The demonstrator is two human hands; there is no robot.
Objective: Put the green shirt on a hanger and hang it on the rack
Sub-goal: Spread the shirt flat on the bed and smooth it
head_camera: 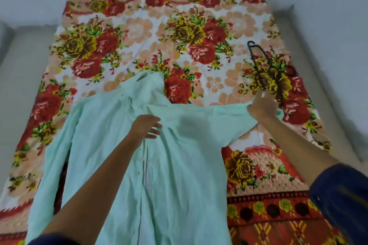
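Both hands spread the shirt (127,165) on the bed (139,32): left hand (146,126) flat, fingers straight; right hand (260,108) pinching a sleeve. Smooth the collar, then fetch the hanger (264,65) by the right edge

A bed (65,45) under a red floral bedsheet (139,32) stands on pale marble-like floor (328,16).

Bright, even, diffuse lighting with no glare. A soft shadow falls on the green shirt (179,165) beside the left hand (146,126). Wide-angle bowing and motion smear increase toward 3, 9 and 10 o'clock.
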